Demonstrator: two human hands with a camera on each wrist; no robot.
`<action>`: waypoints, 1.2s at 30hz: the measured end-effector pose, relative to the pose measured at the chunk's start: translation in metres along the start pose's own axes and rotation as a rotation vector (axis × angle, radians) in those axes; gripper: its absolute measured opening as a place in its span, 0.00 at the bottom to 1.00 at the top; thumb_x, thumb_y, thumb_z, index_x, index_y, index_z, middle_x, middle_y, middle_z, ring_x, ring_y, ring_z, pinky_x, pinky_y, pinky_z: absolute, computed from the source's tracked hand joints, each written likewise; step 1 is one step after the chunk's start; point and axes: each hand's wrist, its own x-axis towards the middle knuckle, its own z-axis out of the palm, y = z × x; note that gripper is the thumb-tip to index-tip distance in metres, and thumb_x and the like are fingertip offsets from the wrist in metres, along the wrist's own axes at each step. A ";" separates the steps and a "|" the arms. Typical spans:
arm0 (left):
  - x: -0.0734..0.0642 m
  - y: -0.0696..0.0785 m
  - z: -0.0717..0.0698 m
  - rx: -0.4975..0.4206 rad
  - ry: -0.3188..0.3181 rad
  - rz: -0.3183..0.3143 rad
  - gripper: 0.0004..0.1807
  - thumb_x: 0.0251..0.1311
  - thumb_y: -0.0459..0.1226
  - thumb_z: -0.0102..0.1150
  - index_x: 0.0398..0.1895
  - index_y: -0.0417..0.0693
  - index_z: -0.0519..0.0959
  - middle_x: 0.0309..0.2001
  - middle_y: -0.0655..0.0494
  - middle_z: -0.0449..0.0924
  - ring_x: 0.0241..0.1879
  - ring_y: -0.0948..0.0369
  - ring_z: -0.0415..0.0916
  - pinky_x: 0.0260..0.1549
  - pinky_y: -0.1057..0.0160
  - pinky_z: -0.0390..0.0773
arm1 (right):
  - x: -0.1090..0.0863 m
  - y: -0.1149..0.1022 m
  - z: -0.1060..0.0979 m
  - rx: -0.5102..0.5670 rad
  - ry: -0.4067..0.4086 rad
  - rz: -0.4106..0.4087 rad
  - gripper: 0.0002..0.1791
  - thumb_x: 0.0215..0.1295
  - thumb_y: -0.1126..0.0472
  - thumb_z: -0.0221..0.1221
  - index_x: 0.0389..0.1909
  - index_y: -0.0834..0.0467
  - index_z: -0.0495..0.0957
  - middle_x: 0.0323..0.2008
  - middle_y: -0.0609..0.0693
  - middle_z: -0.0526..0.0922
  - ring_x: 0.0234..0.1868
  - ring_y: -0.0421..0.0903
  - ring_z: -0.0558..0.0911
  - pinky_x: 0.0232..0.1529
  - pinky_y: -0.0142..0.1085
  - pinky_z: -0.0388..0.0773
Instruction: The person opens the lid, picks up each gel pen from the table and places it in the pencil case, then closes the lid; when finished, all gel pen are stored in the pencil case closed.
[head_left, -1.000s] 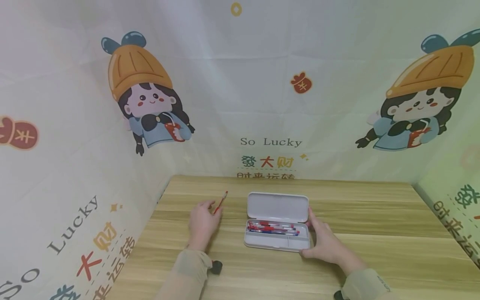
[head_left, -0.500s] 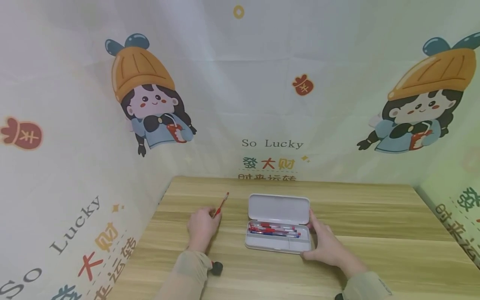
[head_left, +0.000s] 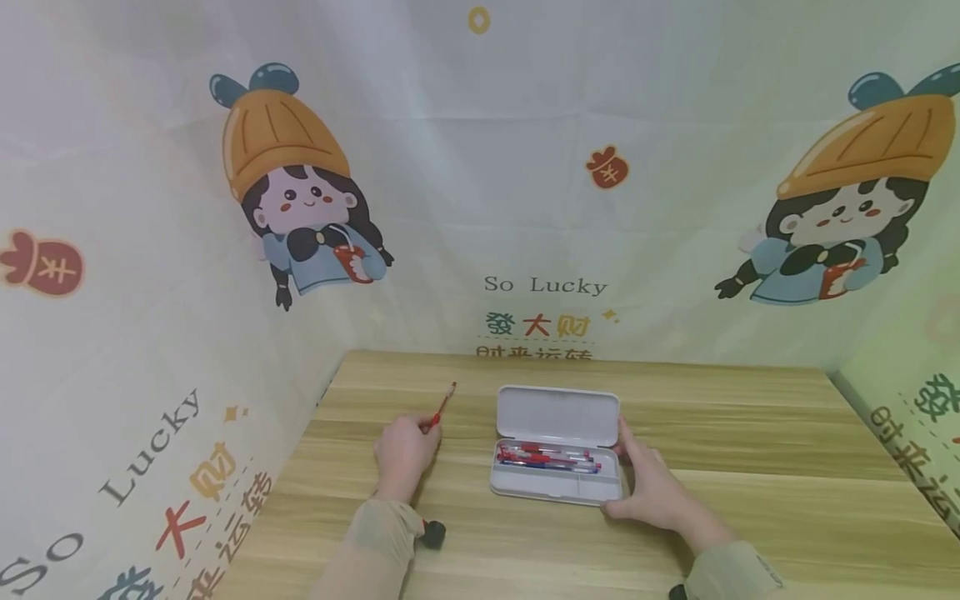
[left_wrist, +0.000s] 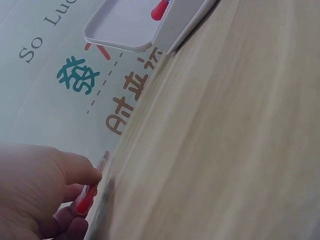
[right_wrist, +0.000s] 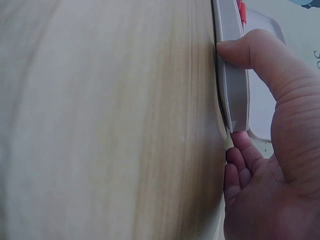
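On the left part of the table, my left hand pinches a red pen between thumb and fingers. The pen's far end points away toward the wall. Its red near end shows beneath the fingers in the left wrist view. A white pencil case lies with its lid raised, right of that hand. Several red pens and a blue one lie in its rear compartment. My right hand grips the case's right end, thumb at the front corner and fingers round the back.
The wooden table carries the case and both hands. A printed cloth hangs behind its back edge and along both sides. Inside the pencil case, the front compartment has a small divider toward the right.
My left hand's fingers have drawn in on the red pen, and the pen has shifted slightly. My right hand keeps its place on the pencil case, which stays where it was.
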 end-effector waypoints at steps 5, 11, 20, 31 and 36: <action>0.001 0.007 -0.002 -0.071 0.054 0.028 0.15 0.70 0.48 0.66 0.51 0.54 0.94 0.40 0.54 0.95 0.33 0.53 0.87 0.25 0.59 0.72 | 0.000 0.002 0.000 -0.005 0.003 -0.001 0.84 0.38 0.52 0.86 0.88 0.69 0.38 0.68 0.62 0.79 0.71 0.65 0.70 0.77 0.71 0.65; -0.003 0.025 -0.004 -0.232 0.091 0.139 0.14 0.71 0.42 0.67 0.54 0.49 0.93 0.36 0.54 0.93 0.19 0.62 0.71 0.15 0.66 0.64 | 0.000 0.003 -0.001 -0.010 0.010 -0.007 0.84 0.38 0.52 0.86 0.88 0.70 0.39 0.69 0.63 0.79 0.71 0.65 0.71 0.77 0.71 0.66; -0.024 0.060 -0.007 -0.248 0.135 0.312 0.12 0.68 0.39 0.73 0.51 0.48 0.93 0.44 0.49 0.93 0.43 0.51 0.87 0.43 0.51 0.85 | -0.001 0.002 -0.002 -0.012 0.008 -0.010 0.84 0.38 0.52 0.86 0.88 0.70 0.39 0.68 0.62 0.80 0.71 0.66 0.71 0.77 0.71 0.66; -0.043 0.085 -0.001 -0.146 0.039 0.492 0.11 0.70 0.43 0.74 0.51 0.52 0.94 0.47 0.53 0.91 0.47 0.53 0.83 0.48 0.52 0.82 | -0.002 0.001 -0.002 -0.010 -0.002 0.007 0.83 0.39 0.52 0.85 0.88 0.69 0.38 0.69 0.62 0.80 0.72 0.67 0.70 0.78 0.71 0.65; -0.047 0.087 0.000 -0.066 -0.035 0.524 0.12 0.70 0.42 0.74 0.53 0.53 0.93 0.47 0.53 0.90 0.47 0.53 0.80 0.47 0.51 0.78 | 0.000 0.000 -0.001 -0.014 0.007 -0.010 0.84 0.38 0.52 0.86 0.88 0.69 0.38 0.68 0.62 0.81 0.71 0.66 0.71 0.78 0.71 0.65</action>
